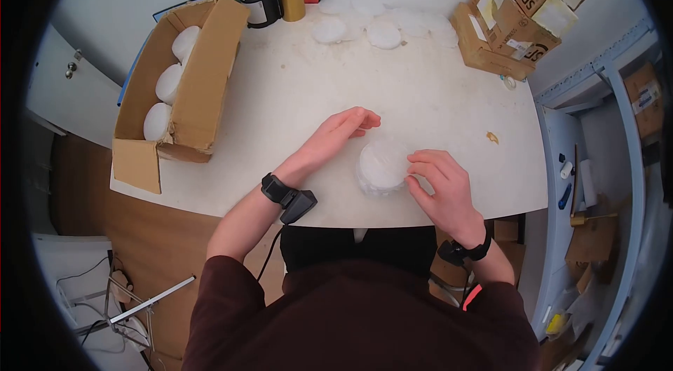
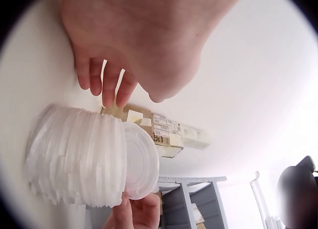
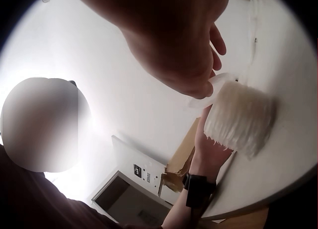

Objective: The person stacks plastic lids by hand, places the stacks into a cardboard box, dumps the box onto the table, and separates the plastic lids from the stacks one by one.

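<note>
A stack of clear, frosted plastic lids (image 2: 74, 157) stands on the table near its front edge, in front of the person. My right hand (image 1: 445, 185) pinches the rim of a round plastic lid (image 2: 141, 162) between thumb and fingers. That lid is tilted up from the top of the stack, its far side lifted away in the left wrist view. On the stack's other side, my left hand (image 1: 336, 136) hovers with fingers extended and loosely bent, holding nothing. From above, the lid overlaps the stack.
At the left stands an open cardboard box (image 1: 200, 104) with several white round stacks inside. More white round stacks (image 1: 384, 34) line the back wall beside a gold canister (image 1: 291, 3). Parcels (image 1: 512, 20) are piled at back right, near a tape roll (image 1: 508, 82).
</note>
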Demonstrator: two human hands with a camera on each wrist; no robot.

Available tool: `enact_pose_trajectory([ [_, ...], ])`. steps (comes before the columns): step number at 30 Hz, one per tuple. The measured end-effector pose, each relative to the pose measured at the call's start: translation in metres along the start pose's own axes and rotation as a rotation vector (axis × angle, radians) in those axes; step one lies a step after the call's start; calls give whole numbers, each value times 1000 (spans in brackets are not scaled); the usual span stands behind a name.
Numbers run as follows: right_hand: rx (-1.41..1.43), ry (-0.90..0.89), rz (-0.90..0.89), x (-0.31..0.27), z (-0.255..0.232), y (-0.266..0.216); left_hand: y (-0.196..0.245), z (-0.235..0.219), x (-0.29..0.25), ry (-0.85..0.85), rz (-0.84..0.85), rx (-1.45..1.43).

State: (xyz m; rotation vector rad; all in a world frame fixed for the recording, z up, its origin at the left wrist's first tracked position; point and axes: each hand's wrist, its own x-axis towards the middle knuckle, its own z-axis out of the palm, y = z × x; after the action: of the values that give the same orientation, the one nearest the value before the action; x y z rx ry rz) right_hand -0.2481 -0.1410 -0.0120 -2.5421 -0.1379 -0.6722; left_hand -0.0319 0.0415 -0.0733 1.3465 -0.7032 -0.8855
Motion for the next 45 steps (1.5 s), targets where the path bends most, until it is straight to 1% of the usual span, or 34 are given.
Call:
enact_pose_trajectory([
  [1,6,5,-1,-6,3,-3,4,3,-3,-9,-18,-2],
  [3,25,8,13,-10,11,-4,12,5,-7,-51,2,167],
  [4,25,9,-24,-9,14,-3,18,6,-9,-59,-17,163],
  [5,24,8,-64,-9,17,-2,25,8,-11,-104,-31,128],
  [6,36,-8,-43,-11,17,-3,26,10,-14,-146,-52,86],
  [7,39,-40,-51,-10,18,-2,23,10,-14,-145,-69,75],
  [9,51,-81,-50,-8,20,1,19,11,-12,-224,-100,95],
  [11,59,-91,-64,-9,20,4,26,14,-12,-242,-141,95],
  [13,74,-107,-65,-8,19,8,22,16,-12,-255,-182,94],
  [15,92,-121,-76,-4,18,9,14,15,-11,-251,-123,31],
  [16,110,-155,-79,-2,18,7,14,14,-12,-248,-128,25],
  [18,126,-191,-79,-1,19,8,16,12,-11,-268,-90,104],
  [21,90,-224,-100,-3,22,12,20,11,-9,-313,-139,100],
  [22,66,-216,-106,-2,23,13,20,12,-9,-312,-139,98],
  [24,36,-200,-119,2,28,17,20,12,-9,-235,-159,21],
  [25,9,-177,-126,6,32,21,17,12,-8,-239,-150,28],
  [27,-38,-145,-135,15,37,26,8,13,-7,-64,-39,83],
  [28,-59,-142,-154,20,39,27,6,14,-7,-76,-26,83],
  [30,-90,-138,-173,21,40,29,5,13,-9,-2,54,369],
  [33,-88,-164,-201,17,35,26,10,13,-11,-31,78,427],
  [35,54,-278,-132,20,18,23,13,12,-12,-49,87,443],
  [36,49,-278,-141,25,11,29,14,11,-12,-73,86,461],
  [38,84,-180,-52,41,0,46,15,13,-12,-67,71,452],
  [39,79,-172,-56,55,0,56,16,13,-11,-64,51,446],
  [41,57,-155,137,91,4,86,18,14,-11,-59,42,435],
  [43,-6,-175,218,131,28,126,16,14,-11,-46,32,428],
  [45,-151,-163,222,168,61,168,11,13,-10,-26,32,380],
])
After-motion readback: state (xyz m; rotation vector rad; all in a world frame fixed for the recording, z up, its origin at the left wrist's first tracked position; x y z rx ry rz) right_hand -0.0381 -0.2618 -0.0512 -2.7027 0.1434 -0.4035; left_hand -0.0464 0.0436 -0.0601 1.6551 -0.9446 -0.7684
